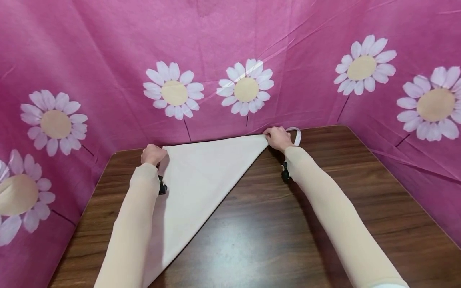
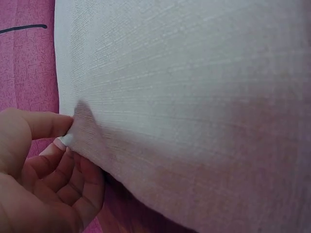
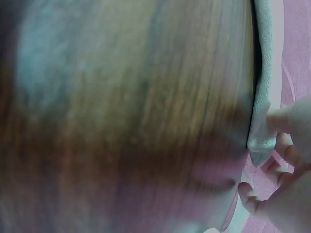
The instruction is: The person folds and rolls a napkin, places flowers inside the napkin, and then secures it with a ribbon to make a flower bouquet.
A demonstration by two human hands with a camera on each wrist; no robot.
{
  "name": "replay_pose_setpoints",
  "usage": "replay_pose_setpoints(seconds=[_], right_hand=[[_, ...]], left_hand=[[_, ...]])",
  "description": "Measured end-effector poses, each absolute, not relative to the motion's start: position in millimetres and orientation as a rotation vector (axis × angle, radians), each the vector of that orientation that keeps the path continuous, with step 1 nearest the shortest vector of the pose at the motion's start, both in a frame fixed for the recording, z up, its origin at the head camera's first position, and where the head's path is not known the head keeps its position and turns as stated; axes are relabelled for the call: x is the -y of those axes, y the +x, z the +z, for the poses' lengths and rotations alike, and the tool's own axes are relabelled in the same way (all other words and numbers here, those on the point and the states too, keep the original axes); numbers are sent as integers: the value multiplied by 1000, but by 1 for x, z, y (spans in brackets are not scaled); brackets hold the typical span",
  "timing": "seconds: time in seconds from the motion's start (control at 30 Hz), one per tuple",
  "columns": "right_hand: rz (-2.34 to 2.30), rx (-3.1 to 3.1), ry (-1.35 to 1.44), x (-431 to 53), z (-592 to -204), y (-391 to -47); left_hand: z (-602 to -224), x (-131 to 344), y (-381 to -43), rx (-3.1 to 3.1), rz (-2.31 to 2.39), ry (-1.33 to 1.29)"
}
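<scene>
A cream cloth (image 1: 205, 172), lying as a triangle, stretches along the back of the wooden table. Its back left corner is pinched between thumb and forefinger of my left hand (image 1: 153, 154); the left wrist view shows the fabric (image 2: 184, 97) drawn into a small peak there, the other fingers curled below. At the far right point of the cloth, my right hand (image 1: 279, 138) pinches the tip, seen close up as a folded edge (image 3: 264, 97) in the right wrist view. A white strap (image 1: 297, 136) loops out beside that hand. My left forearm hides part of the cloth's left side.
The dark brown wooden table (image 1: 252, 232) reaches from the front to the back wall. A pink curtain (image 1: 209, 36) printed with white daisies encloses the back and both sides. Black wrist cameras, such as the left one (image 1: 162, 186), sit under both wrists.
</scene>
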State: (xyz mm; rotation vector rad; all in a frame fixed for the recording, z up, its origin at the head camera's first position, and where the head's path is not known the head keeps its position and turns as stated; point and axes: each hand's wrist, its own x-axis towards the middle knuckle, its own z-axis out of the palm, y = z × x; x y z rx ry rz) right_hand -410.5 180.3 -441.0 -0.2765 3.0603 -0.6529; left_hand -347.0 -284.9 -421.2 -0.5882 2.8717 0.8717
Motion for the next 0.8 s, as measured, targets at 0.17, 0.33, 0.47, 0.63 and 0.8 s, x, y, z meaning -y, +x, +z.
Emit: replay_pose_setpoints(seconds=[0.17, 0.33, 0.47, 0.63, 0.8], right_hand=[[-615, -3047, -268, -181, -439, -410], [-603, -3057, -247, -181, -438, -410], [-645, -3078, -247, -181, -439, -411], [-662, -3089, -272, -183, -440, -411], [-650, -3102, -292, -186, -441, -411]], left_hand=[[-421, 284, -346, -2926, 900, -564], [-421, 285, -346, -2943, 929, -521], [-423, 287, -349, -2936, 948, -543], [-425, 290, -351, -2912, 954, -586], [-423, 291, -353, -2860, 967, -616]])
